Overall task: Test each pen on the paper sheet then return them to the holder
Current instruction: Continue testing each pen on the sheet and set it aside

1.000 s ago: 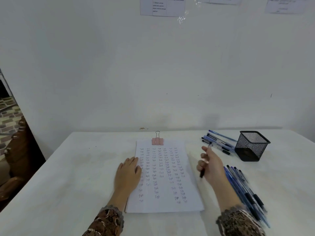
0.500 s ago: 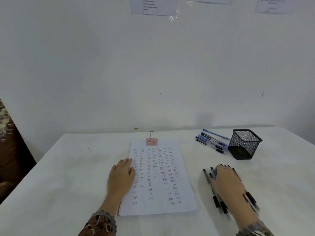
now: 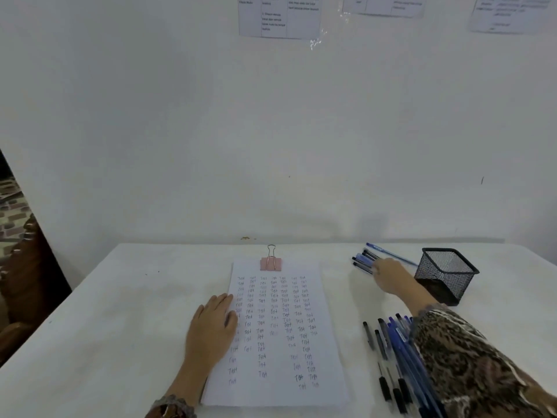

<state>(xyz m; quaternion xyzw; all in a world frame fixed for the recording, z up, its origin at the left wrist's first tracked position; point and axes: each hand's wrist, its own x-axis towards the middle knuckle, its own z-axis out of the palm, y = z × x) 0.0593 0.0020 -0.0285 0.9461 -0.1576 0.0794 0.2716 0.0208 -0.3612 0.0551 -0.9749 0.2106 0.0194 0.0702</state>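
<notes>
Left hand (image 3: 211, 324) lies flat on the left edge of the paper sheet (image 3: 277, 333), fingers straight and relaxed, so that grip is apart, just pressing the page down. The sheet is a thin white rectangle lying lengthwise on the surface (image 3: 105, 327), covered in columns of small scribbled "Test" words, with a pink binder clip (image 3: 271, 262) and its wire loops pinching the far edge.

Right hand (image 3: 390, 277) is stretched out to the far pile of pens (image 3: 363, 260), fingertips right on the slim blue and black plastic barrels. I can't tell whether that grip is clamped on one or only touching; the back of the hand hides the fingers. The patterned, leopard-ish sleeve (image 3: 467, 363) looks like soft fabric.

The holder (image 3: 446, 276) is a square black wire-mesh cup, upright just right of that hand, see-through at the sides. A second bunch of pens (image 3: 398, 357) lies fanned near the right forearm, partly under the sleeve, well right of the sheet.

The surface is matte white and slightly mottled. Printed notices (image 3: 278, 16) are taped on the plain wall.
</notes>
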